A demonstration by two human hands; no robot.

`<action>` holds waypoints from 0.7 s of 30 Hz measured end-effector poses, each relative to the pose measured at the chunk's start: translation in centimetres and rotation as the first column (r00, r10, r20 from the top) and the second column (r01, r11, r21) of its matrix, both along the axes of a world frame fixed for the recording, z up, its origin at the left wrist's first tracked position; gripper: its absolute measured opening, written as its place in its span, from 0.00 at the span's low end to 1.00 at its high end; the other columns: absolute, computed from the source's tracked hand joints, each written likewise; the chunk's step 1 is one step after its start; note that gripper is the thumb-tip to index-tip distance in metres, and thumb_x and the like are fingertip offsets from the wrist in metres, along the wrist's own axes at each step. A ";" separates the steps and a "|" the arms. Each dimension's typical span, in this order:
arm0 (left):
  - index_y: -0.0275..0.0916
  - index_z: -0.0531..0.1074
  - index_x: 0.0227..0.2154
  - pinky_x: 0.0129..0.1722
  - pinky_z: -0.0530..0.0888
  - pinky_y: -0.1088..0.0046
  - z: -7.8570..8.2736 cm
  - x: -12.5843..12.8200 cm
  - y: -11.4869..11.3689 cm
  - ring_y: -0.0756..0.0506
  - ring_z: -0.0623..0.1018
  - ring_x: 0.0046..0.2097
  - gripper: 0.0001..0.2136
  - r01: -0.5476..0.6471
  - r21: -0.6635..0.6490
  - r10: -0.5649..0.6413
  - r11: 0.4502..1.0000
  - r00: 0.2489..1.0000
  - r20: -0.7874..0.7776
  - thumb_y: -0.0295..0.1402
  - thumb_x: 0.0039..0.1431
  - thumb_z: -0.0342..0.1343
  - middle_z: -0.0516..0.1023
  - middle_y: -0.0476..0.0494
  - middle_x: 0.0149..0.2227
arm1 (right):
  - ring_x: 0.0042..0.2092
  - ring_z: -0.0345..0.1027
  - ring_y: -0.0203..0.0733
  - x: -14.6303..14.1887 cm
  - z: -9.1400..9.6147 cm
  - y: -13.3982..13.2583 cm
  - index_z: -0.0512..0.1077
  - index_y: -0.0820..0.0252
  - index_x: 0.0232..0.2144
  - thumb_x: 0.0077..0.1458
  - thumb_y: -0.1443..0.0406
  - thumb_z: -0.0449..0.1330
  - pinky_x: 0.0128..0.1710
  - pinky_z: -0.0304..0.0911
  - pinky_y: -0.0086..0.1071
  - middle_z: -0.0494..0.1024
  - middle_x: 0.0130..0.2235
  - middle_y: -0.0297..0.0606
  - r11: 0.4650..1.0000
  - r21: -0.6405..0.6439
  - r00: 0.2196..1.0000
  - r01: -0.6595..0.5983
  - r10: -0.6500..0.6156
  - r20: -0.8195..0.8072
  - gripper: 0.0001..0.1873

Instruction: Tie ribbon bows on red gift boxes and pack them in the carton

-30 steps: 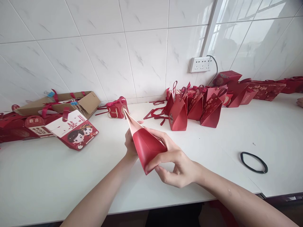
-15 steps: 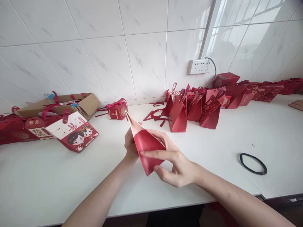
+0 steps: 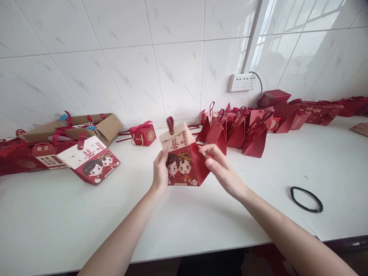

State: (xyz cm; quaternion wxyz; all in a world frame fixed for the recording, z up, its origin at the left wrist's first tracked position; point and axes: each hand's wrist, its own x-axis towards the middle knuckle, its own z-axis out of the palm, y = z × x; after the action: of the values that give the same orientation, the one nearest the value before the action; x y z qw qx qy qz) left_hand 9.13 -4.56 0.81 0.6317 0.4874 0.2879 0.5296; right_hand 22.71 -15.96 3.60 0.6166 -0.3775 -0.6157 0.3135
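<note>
My left hand [image 3: 160,168] grips the left edge of a red and cream paper gift box [image 3: 184,163], held upright above the table. Its front shows two cartoon faces under gold-and-red lettering, and a dark red ribbon loop [image 3: 170,125] stands at its top. At the box's red right side is my right hand [image 3: 220,168], with bent fingers and the thumb a little apart. The index fingertip is by the side panel; whether it touches cannot be made out. A similar gift box [image 3: 93,159] lies tilted on the table to the left.
Several red boxes with ribbon loops [image 3: 254,142] stand at the back right. A small red box [image 3: 143,135] and an open cardboard carton [image 3: 107,128] are near the tiled wall. A black hair tie [image 3: 307,199] lies right. Another person's hand [image 3: 359,129] shows at the right edge.
The box has turned from its red side to its printed front and risen away from me. My right hand has drawn off the side panel towards the right.
</note>
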 end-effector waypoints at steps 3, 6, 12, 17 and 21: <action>0.39 0.72 0.32 0.31 0.73 0.68 1.4 -0.2 -0.2 0.41 0.77 0.34 0.15 0.143 -0.116 -0.155 0.983 0.983 -0.100 0.45 0.48 0.61 0.78 0.46 0.31 | 0.46 0.71 0.44 0.8 -0.2 1.2 0.59 0.55 0.44 0.49 0.55 0.64 0.41 0.70 0.38 0.72 0.48 0.42 0.941 -0.285 0.967 0.181 -0.223 -0.122 0.25; 0.36 0.73 0.32 0.25 0.73 0.69 2.6 -0.9 -0.4 0.41 0.78 0.31 0.18 0.418 -0.234 -0.436 0.878 0.900 -0.028 0.48 0.50 0.57 0.77 0.42 0.29 | 0.34 0.72 0.38 1.2 -0.2 2.0 0.61 0.58 0.40 0.50 0.60 0.63 0.33 0.70 0.31 0.76 0.38 0.38 0.847 -0.527 0.903 0.064 -0.274 -0.330 0.18; 0.36 0.73 0.34 0.11 0.66 0.79 2.6 -1.5 -0.4 0.46 0.76 0.28 0.16 0.657 -0.067 -0.660 0.751 0.749 -0.058 0.46 0.53 0.56 0.75 0.43 0.33 | 0.25 0.66 0.36 1.1 0.5 2.2 0.70 0.58 0.27 0.56 0.61 0.54 0.24 0.65 0.29 0.73 0.24 0.35 0.816 -0.417 0.715 -0.401 -0.006 -0.700 0.09; 0.36 0.70 0.25 0.15 0.70 0.79 2.2 -1.2 -0.9 0.51 0.71 0.23 0.15 0.669 0.027 -0.662 0.743 0.740 -0.118 0.44 0.51 0.59 0.68 0.49 0.24 | 0.24 0.64 0.36 0.9 -0.9 2.8 0.72 0.58 0.36 0.56 0.58 0.55 0.24 0.63 0.31 0.75 0.26 0.35 0.834 -0.374 0.732 -0.406 0.051 -0.680 0.11; 0.36 0.69 0.22 0.16 0.70 0.78 2.2 -1.1 -1.0 0.53 0.67 0.20 0.17 0.646 0.041 -0.638 0.762 0.760 -0.126 0.46 0.51 0.58 0.67 0.50 0.21 | 0.28 0.68 0.39 1.1 -2.6 3.6 0.73 0.58 0.39 0.55 0.60 0.58 0.28 0.66 0.34 0.77 0.30 0.36 0.874 -0.369 0.783 -0.317 0.022 -0.621 0.11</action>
State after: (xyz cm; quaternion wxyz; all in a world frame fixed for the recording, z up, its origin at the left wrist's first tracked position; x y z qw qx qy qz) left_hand 8.02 -5.59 3.01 0.7384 0.6090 0.1143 0.2663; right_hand 23.83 -12.35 0.97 0.6413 -0.3334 -0.3303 0.6070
